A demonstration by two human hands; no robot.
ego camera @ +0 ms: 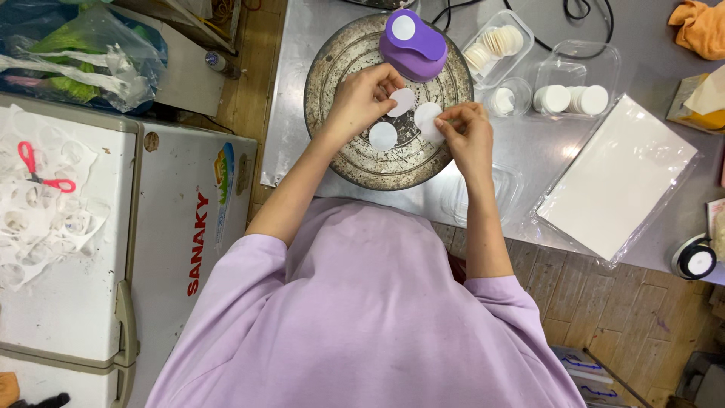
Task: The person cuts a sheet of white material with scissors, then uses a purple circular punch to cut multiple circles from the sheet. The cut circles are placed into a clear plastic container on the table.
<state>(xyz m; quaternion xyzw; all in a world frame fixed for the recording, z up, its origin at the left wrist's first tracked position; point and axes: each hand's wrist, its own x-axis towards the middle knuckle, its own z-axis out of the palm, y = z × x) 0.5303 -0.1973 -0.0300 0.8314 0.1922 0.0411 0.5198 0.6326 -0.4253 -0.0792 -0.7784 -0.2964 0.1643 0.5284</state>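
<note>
A worn round metal tray (332, 68) lies on the steel table. Over it, my left hand (364, 97) pinches a white paper disc (402, 101) at its edge. My right hand (464, 134) pinches a second white disc (425, 117) just to the right of the first. A third white disc (383, 136) lies flat on the tray below my left hand. A purple circle punch (413, 45) with a white button on top stands at the tray's far edge, apart from both hands.
Clear plastic tubs (575, 75) with stacks of discs stand to the right of the tray. A bagged sheaf of white paper (615, 177) lies at right, a tape roll (695, 259) beyond it. A white chest freezer (174, 249) with cut paper scraps and red scissors (38, 170) stands at left.
</note>
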